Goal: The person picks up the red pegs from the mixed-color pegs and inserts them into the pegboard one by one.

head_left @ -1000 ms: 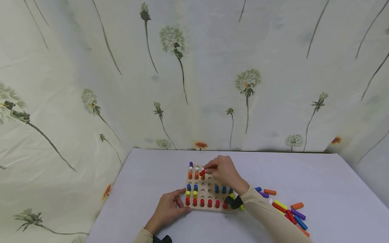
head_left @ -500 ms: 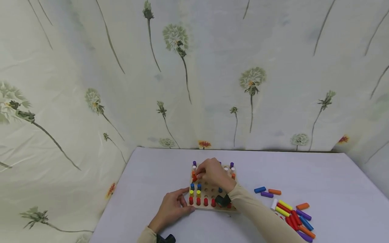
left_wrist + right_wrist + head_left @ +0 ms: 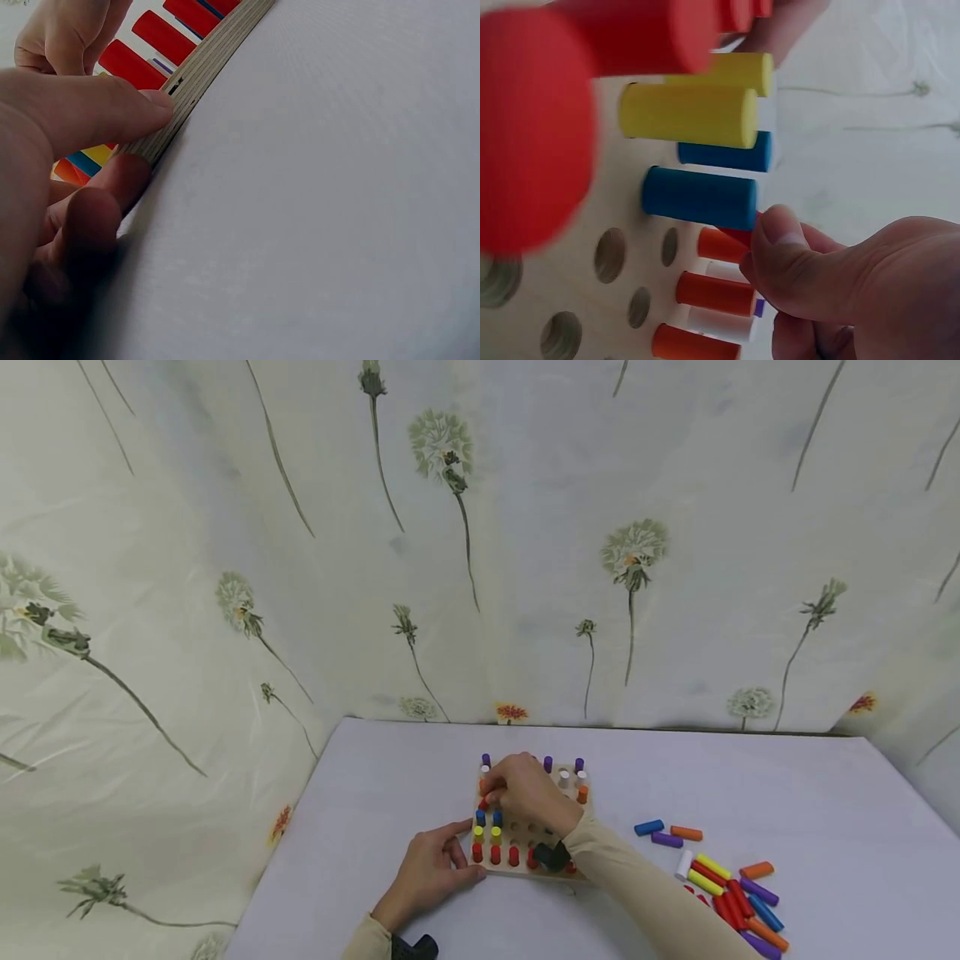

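A wooden pegboard (image 3: 517, 872) holds upright pegs in rows of red, yellow, blue, orange, white and purple. At its front-left corner my left hand (image 3: 435, 867) grips the board, the thumb pressed to the layered plywood edge (image 3: 202, 71) in the left wrist view. My right hand (image 3: 528, 789) reaches over the board's left columns and pinches a red peg (image 3: 483, 804) between thumb and fingers. In the right wrist view this red peg (image 3: 735, 235) is mostly hidden behind a blue peg (image 3: 701, 199), near the orange pegs (image 3: 716, 292). Whether its tip is inside a hole cannot be seen.
Loose pegs in several colours (image 3: 738, 902) lie in a pile on the white table (image 3: 390, 777), right of the board. A blue peg (image 3: 648, 827), an orange one (image 3: 686, 833) and a purple one (image 3: 667, 840) lie behind the pile. A flowered cloth (image 3: 525, 568) hangs behind.
My right hand has moved left and slightly toward me with the red peg, from beside the third column to the leftmost one. The left hand stays on the board's corner. The view has shifted slightly.
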Action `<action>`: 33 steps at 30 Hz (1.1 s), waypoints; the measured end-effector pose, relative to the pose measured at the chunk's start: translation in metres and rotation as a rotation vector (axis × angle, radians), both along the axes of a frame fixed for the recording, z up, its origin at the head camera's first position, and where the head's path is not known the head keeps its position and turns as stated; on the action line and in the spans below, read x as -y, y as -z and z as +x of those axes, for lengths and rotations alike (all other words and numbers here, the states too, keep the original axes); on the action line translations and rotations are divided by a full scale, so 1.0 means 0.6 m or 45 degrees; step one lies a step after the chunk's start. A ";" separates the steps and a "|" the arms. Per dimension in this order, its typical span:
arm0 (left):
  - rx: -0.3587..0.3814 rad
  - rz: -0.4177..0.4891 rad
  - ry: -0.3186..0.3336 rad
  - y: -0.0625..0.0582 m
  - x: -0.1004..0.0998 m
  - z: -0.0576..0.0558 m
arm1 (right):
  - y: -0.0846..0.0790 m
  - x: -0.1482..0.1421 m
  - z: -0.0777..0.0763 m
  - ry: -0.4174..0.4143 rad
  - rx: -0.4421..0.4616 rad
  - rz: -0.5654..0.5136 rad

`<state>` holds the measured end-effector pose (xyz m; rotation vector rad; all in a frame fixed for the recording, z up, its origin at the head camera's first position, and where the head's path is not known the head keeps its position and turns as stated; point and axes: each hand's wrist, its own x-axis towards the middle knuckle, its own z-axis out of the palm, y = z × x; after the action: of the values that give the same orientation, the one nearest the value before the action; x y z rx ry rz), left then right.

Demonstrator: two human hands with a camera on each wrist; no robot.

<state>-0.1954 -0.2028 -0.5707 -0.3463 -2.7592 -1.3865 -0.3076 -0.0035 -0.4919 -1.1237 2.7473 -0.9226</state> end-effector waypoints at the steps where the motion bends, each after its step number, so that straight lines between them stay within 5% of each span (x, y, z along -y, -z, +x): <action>1: 0.000 -0.002 0.002 -0.001 0.000 0.000 | 0.000 0.000 0.000 -0.005 -0.007 0.003; 18: 0.004 -0.007 -0.007 -0.001 -0.001 0.001 | 0.007 0.015 -0.007 -0.037 0.085 0.100; 33: 0.040 -0.017 -0.025 -0.004 -0.006 0.002 | 0.001 -0.008 0.020 0.005 0.009 0.110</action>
<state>-0.1941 -0.1989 -0.5681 -0.2999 -2.7902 -1.3816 -0.2957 0.0015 -0.4925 -1.0999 2.7553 -0.7979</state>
